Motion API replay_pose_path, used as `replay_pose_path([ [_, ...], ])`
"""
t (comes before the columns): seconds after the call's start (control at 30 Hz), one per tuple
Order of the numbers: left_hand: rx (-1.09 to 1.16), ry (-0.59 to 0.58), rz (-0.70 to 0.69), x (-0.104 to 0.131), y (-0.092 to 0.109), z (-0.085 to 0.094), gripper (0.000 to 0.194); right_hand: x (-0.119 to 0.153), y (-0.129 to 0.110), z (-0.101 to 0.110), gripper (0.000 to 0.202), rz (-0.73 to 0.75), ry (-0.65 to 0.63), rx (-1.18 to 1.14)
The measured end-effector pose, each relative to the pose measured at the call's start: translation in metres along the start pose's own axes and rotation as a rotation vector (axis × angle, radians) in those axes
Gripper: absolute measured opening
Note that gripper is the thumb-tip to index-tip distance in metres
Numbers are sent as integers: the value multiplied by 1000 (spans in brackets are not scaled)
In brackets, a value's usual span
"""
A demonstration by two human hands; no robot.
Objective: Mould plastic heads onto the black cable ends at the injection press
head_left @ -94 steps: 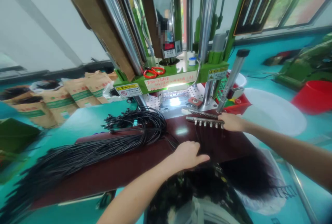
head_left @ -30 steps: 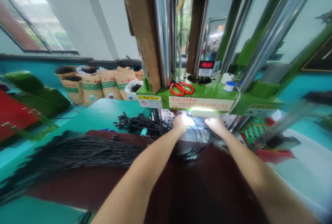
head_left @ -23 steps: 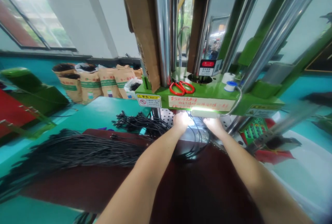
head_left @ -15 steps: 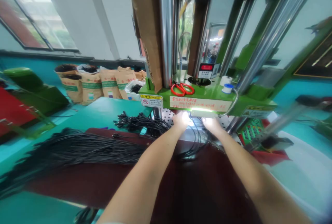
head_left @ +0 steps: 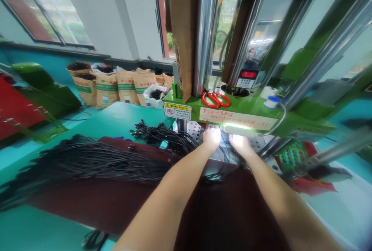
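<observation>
The fingers of the left hand (head_left: pixel 212 139) and the right hand (head_left: pixel 240 143) were reached in beneath the green metal press beam (head_left: pixel 196 113), close under a glowing white lamp (head_left: pixel 236 130). Their tips were lost in glare and behind the beam, so whether they were wide, narrow or closed on anything could not be told. Thin black cables (head_left: pixel 225 157) were seen between the hands, curving down toward the wearer.

A pinch was judged the gravest risk, should the beam be lowered while the fingers were under it. Cables could be dragged out of line if the loose loops were caught by a forearm, and poor placement could be caused by the glare. Red-handled scissors (head_left: pixel 217 99), lying on the beam above the left fingers, could be knocked down by a raised wrist.

Above the fingers, room was limited by the beam and lamp; to their right, by a shiny steel column (head_left: pixel 269 148). To their left, the way was crowded by a tangled black cable coil (head_left: pixel 162 134). The most open room was found back toward the wearer, over the dark red-brown surface (head_left: pixel 116 204), past the cable loops.
</observation>
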State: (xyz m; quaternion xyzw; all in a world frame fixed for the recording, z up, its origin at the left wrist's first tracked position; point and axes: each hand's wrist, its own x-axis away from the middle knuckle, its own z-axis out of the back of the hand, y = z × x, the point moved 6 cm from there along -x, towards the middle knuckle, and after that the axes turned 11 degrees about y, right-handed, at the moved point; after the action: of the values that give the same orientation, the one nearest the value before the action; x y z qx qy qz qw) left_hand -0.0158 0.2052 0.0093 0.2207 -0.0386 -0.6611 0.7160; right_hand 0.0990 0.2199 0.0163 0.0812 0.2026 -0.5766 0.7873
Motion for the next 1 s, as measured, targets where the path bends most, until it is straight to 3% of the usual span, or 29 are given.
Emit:
replay_pose_path([
  [0.27, -5, -3, -13, -2, 7, 9, 31, -2, -6, 7, 36, 91, 9, -42],
  [0.47, 39, 29, -87, 13, 22, 16, 32, 7, -15, 15, 30, 132, -18, -63],
  [0.6, 66, -1, -118, 17, 26, 11, 31, 3, -22, 10, 31, 119, -27, -60],
  [1.0, 113, 12, -39, 12, 20, 11, 33, -2, -21, -15, 32, 88, -86, -107],
])
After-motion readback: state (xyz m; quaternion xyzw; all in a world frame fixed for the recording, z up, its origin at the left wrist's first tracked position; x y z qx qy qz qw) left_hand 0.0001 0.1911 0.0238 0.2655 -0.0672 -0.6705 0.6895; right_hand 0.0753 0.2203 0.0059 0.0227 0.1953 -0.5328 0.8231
